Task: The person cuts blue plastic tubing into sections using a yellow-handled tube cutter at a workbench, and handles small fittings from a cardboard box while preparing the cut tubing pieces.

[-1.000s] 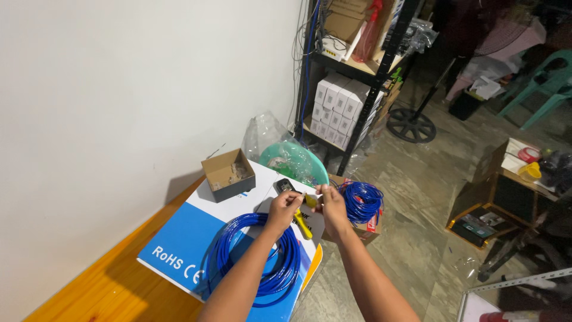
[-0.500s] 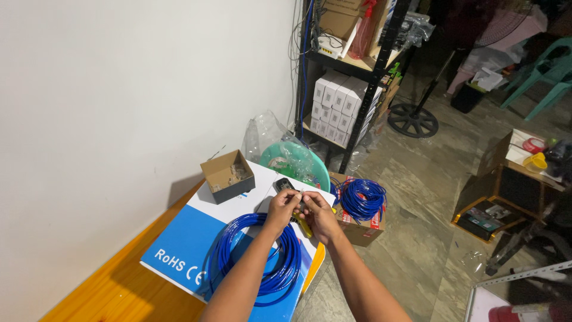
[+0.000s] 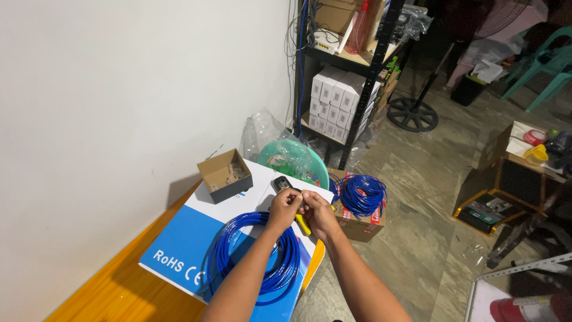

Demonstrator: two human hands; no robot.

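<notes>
Over the blue and white box (image 3: 196, 238) on the wooden table (image 3: 113, 292), we bring our two hands together. Our left hand (image 3: 285, 207) and our right hand (image 3: 317, 213) touch at the fingertips, both pinched closed around something small between them, most likely the end of the blue cable; the piece itself is too hidden to name. A yellow-handled tool (image 3: 303, 225) shows just under the hands, and we cannot tell which hand, if either, holds it.

By our judgement the work is partway: the blue cable coil (image 3: 253, 253) lies near us on the box, still wound, and the small open cardboard box (image 3: 225, 175) with little parts sits at the far left corner. A second blue coil (image 3: 362, 194) rests on a carton on the floor to the right, untouched.

Beyond the hands a green round tub (image 3: 295, 161) with clear plastic stands by the white wall (image 3: 119, 89). Farther off, a black shelf rack (image 3: 369, 65) carries stacked white boxes (image 3: 336, 101), and the grey tiled floor (image 3: 429, 238) runs to the right toward green plastic chairs (image 3: 542, 65).
</notes>
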